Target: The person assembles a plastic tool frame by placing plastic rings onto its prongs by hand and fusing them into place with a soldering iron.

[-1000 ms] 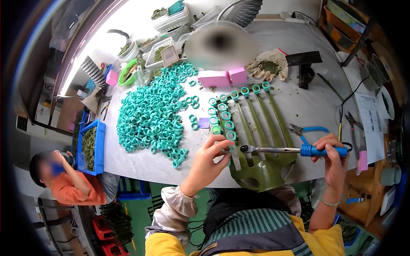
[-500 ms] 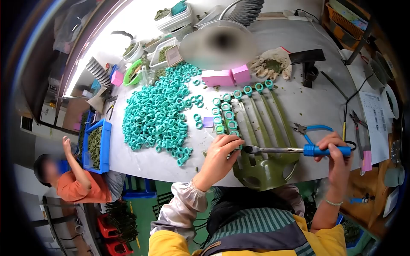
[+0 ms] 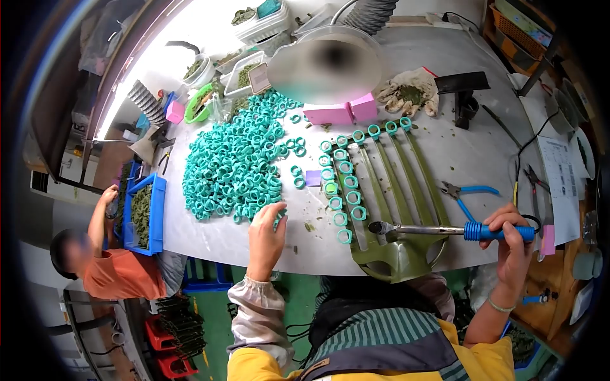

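Observation:
My left hand [image 3: 265, 240] is at the lower right edge of a big pile of teal rings [image 3: 232, 168], with fingers curled around a teal ring partly hidden by them. In my right hand [image 3: 508, 233] is a soldering iron [image 3: 473, 231] with a ribbed blue handle and a metal shaft. Its broad, dark, spoon-like tip [image 3: 378, 227] rests over or just above an olive-green slatted piece [image 3: 397, 257]; I cannot tell if they touch. Teal rings [image 3: 352, 198] line that piece's left slats in two columns and run along its far edge.
Pink blocks [image 3: 327, 114], a purple square [image 3: 313, 178], a soiled glove [image 3: 410, 92] and a black stand [image 3: 466, 108] are around the work. Blue-handled cutters [image 3: 470, 190] lie right. A blurred round object [image 3: 327, 66] stands behind. A co-worker [image 3: 121, 273] sits left by a blue crate [image 3: 154, 222].
My left hand has moved left from the lowest ring on the green piece to the pile's edge, uncovering the ring columns. The iron and right hand have shifted slightly right and down.

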`<state>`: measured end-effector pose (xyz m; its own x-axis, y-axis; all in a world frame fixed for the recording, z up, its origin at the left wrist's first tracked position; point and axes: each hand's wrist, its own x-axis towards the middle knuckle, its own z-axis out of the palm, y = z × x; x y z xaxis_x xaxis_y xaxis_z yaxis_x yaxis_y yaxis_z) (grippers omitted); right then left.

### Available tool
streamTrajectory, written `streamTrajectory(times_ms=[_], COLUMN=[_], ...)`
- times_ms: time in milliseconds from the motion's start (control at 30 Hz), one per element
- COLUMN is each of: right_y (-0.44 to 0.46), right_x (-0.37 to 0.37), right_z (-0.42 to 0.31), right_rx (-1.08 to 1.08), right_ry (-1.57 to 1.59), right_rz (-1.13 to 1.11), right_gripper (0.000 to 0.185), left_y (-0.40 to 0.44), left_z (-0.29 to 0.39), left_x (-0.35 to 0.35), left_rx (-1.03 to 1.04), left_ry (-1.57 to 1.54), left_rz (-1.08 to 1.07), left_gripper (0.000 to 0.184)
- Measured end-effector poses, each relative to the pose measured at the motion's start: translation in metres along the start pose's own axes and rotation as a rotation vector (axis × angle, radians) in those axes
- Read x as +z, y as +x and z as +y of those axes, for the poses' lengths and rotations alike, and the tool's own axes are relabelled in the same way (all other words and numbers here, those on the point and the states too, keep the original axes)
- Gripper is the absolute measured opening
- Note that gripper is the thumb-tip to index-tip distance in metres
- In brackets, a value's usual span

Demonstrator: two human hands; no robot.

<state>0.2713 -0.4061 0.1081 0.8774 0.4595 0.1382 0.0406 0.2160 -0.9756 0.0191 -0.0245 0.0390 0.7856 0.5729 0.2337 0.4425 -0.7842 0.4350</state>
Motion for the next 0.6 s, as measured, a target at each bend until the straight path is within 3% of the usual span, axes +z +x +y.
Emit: streamTrajectory(times_ms=[133,167,267,300,400,600], right_y=[-0.002,-0.002,-0.004,-0.004,-0.005,-0.006], right_x=[-0.002,-0.002,-0.005,-0.005,-0.006,-0.01], right_z=[-0.002,-0.003,-0.004,-0.004,-0.005,-0.003], right_rx=[-0.006,-0.01,0.003,0.004,0.002,0.016], right_ry=[-0.009,-0.012,-0.01,-0.01,-0.006,0.001], right_rz=[0.014,0.019,0.024,0.023,0.016,-0.008], right_gripper=[0.022,0.022,0.022,0.022,0.022,0.022], left_y=[0.004,0.003,0.001,0.0,-0.003,-0.008], left_z=[0.042,0.047,0.068,0.072,0.093,0.127], left_x=[-0.007,-0.008,-0.018,-0.017,-0.021,-0.002], left_rx=[-0.313,-0.285,-0.364,-0.235,-0.173,0.211], left_ry=[-0.779,-0.811,-0.86,-0.855,-0.735,-0.439], left_rz=[-0.114,-0.161,-0.271,-0.243,-0.319,-0.251], left_gripper=[0.02,0.023,0.029,0.032,0.032,0.036])
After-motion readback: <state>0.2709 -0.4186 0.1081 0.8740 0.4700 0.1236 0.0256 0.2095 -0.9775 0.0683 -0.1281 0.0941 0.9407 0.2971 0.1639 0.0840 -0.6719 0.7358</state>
